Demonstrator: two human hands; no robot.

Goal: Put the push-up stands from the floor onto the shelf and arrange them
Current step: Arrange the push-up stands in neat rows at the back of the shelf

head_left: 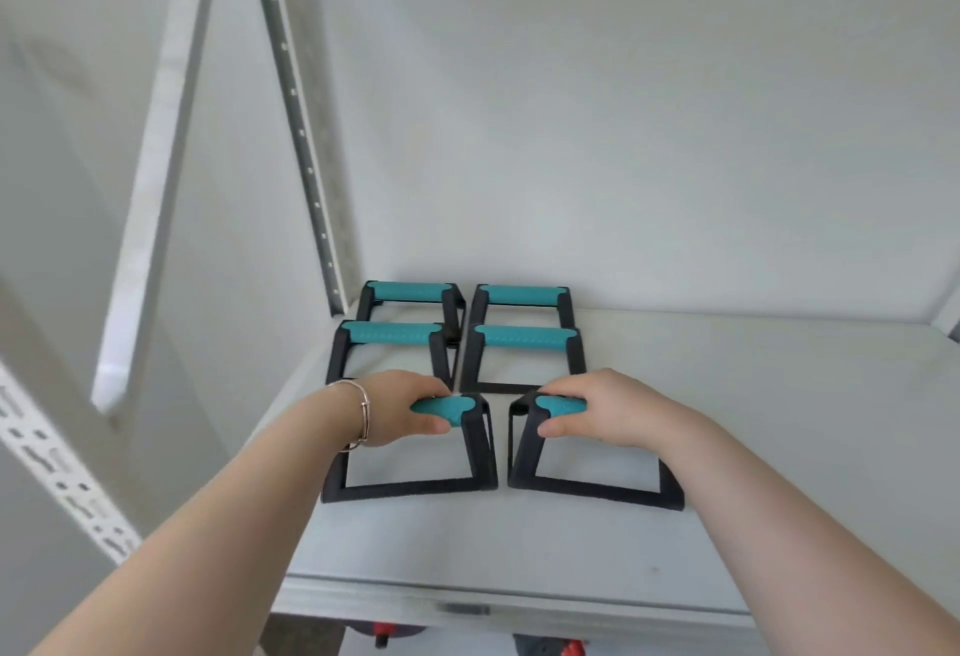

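Our left hand (410, 408) and right hand (597, 413) each clamp a teal grip, setting the front stands (415, 486) on the shelf (727, 421). We should slide both back evenly, square behind the four placed stands (524, 338), before letting go.

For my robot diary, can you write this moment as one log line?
left hand: gripping front-left teal-handled black push-up stand | right hand: gripping front-right stand | white shelf: six stands
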